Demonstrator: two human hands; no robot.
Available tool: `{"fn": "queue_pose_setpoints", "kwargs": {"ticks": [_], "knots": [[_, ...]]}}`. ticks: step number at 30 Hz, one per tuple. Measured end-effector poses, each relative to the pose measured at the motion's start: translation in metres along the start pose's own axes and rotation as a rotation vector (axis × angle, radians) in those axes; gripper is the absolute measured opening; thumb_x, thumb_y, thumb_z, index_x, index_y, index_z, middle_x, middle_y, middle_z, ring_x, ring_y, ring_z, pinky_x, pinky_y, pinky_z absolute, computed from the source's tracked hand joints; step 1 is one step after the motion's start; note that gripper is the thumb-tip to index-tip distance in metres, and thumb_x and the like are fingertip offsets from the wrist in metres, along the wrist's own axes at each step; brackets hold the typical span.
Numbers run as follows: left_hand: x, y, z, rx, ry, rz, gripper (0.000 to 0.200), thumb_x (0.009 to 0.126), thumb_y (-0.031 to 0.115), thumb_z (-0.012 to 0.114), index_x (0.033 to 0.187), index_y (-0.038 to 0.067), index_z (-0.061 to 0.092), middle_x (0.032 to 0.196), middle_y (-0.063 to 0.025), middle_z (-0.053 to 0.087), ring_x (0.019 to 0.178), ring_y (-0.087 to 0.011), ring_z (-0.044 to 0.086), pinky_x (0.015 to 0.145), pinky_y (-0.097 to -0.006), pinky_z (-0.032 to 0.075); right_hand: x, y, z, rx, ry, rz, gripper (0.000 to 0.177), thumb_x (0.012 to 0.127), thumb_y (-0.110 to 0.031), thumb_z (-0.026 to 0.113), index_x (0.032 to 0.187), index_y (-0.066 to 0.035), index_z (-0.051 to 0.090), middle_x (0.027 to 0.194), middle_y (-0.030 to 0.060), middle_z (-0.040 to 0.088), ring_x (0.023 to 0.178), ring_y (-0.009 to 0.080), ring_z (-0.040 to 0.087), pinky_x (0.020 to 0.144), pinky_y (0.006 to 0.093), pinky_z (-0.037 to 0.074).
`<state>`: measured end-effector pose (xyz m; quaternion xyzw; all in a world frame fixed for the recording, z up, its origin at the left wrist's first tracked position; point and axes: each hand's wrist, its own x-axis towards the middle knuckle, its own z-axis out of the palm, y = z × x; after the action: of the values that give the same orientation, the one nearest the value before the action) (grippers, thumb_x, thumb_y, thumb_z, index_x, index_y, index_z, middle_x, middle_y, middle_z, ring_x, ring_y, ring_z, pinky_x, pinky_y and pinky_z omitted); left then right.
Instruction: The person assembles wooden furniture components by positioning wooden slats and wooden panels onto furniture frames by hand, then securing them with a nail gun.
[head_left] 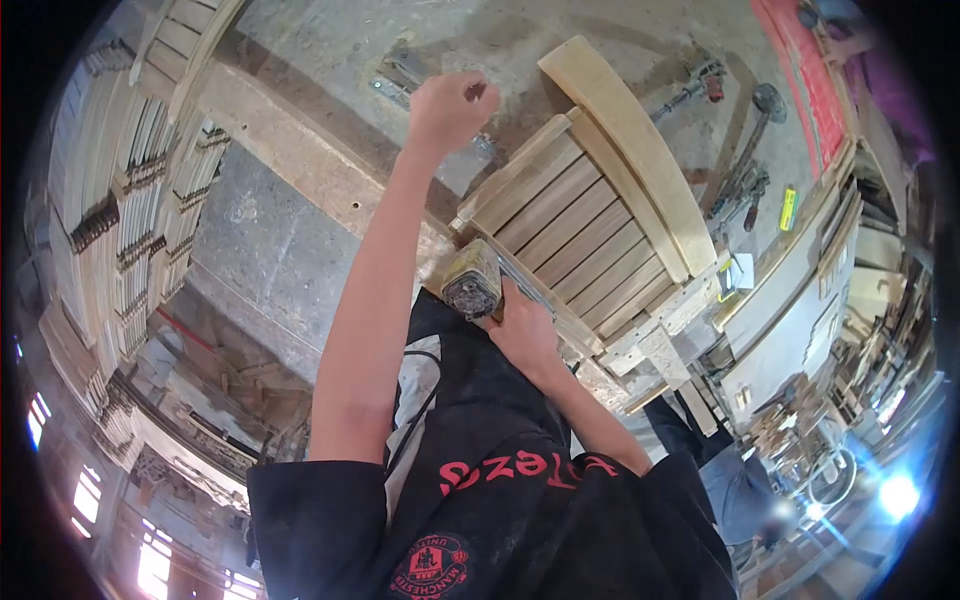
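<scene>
head view | my left hand (450, 105) clenched in a fist over the dusty grey bench top (330, 50), just past the pale slatted wooden panel (590, 220) | my right hand (522, 330) closed around the worn block-headed wooden mallet (472, 280) at the panel's near corner

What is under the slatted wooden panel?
The slatted wooden panel lies on a dusty workbench, with pale wooden blocks showing at its lower right edge. The right hand and its mallet cover the near corner. The bench surface beneath is hidden.
</scene>
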<state>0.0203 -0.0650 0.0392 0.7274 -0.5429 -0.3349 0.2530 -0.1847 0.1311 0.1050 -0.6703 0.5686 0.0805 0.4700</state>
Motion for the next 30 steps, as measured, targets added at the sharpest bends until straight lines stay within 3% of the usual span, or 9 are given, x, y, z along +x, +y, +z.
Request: {"fn": "queue_pose_setpoints", "kwargs": {"ticks": [14,19,30], "knots": [[0.004,-0.005,0.003,0.043,0.032,0.024,0.028,0.08,0.035,0.061,0.085,0.009,0.071,0.075,-0.0092,0.069,0.073,-0.0304,0.065,0.07,-0.0383,0.051,-0.034,0.02,-0.011,-0.038,-0.007,0.001,0.057,0.076,-0.023,0.071,0.121,0.001,0.046,0.088,0.0241,0.066,0.08,0.0415,0.065,0.069,0.0487,0.053],[0.005,-0.005,0.002,0.015,-0.007,0.001,0.029,0.081,0.035,0.061,0.083,0.008,0.071,0.072,-0.0085,0.069,0.071,-0.0294,0.065,0.068,-0.0386,0.05,-0.064,0.06,0.0,-0.093,0.015,0.08,0.061,0.074,-0.024,0.072,0.125,-0.001,0.047,0.091,0.0235,0.066,0.08,0.0413,0.065,0.069,0.0482,0.053],[0.006,-0.008,0.005,0.034,0.011,-0.004,0.03,0.081,0.035,0.062,0.083,0.006,0.07,0.071,-0.009,0.068,0.068,-0.028,0.064,0.065,-0.0373,0.049,-0.07,0.068,0.002,-0.046,0.047,0.136,0.058,0.074,-0.023,0.071,0.122,-0.001,0.047,0.087,0.0231,0.066,0.079,0.042,0.065,0.069,0.0489,0.053]]}}
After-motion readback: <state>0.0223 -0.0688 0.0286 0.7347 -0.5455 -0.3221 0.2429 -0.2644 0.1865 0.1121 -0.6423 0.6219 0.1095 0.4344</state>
